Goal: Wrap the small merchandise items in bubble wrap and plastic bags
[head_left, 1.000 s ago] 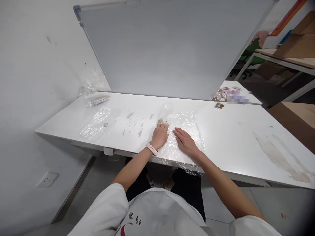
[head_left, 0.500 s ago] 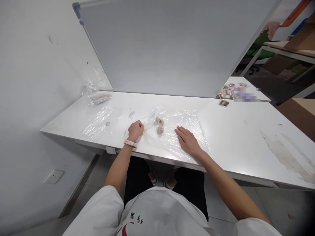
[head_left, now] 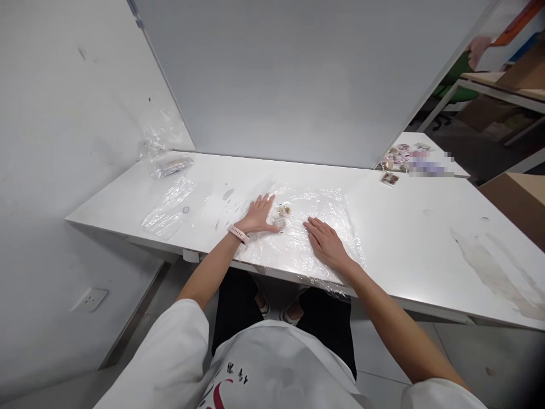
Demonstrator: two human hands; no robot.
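A long white bench (head_left: 426,250) stands against a leaning whiteboard (head_left: 298,79), and on its near middle lies a sheet of clear plastic film (head_left: 323,238), spread roughly flat but wrinkled, its near edge hanging over the bench front. The right hand (head_left: 326,243) rests palm down on the film, fingers extended and slightly spread, pressing the sheet to the bench. The left hand (head_left: 258,215) lies flat at the film's left margin, fingers spread, its thumb side just beside a cluster of small round items (head_left: 281,216) that sits on or under the film; which, the view does not settle. Judged from this layout, the sheet is laid out and the items placed upon it, while folding or closing the film about them appears not yet done: the items lie exposed near the centre-left, and no edge is lifted. Further left lie a second loose film (head_left: 170,207) and a small filled bag (head_left: 172,166); at far right, scattered small badges (head_left: 394,162).
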